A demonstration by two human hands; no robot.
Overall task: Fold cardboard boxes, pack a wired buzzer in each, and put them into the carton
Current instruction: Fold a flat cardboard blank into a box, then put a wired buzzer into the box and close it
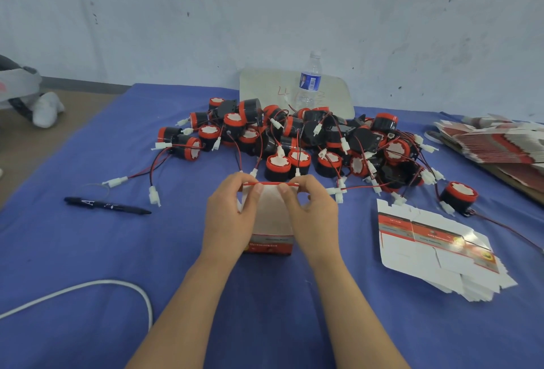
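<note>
A small white and red cardboard box (269, 223) stands on the blue cloth at the centre. My left hand (232, 212) grips its left side, thumb on the top flap. My right hand (312, 209) grips the right side, thumb also on the flap near its red edge. Behind the box lies a pile of red and black wired buzzers (294, 139) with white connectors. One lone buzzer (457, 196) sits to the right. Flat unfolded boxes (435, 251) lie in a stack at the right. The carton is out of view.
A black pen (107, 205) lies at the left and a white cable (88, 289) curves at the lower left. A water bottle (309, 80) stands before a white board (265, 86). More flat boxes (494, 142) are stacked far right. A person's shoe (47, 109) shows far left.
</note>
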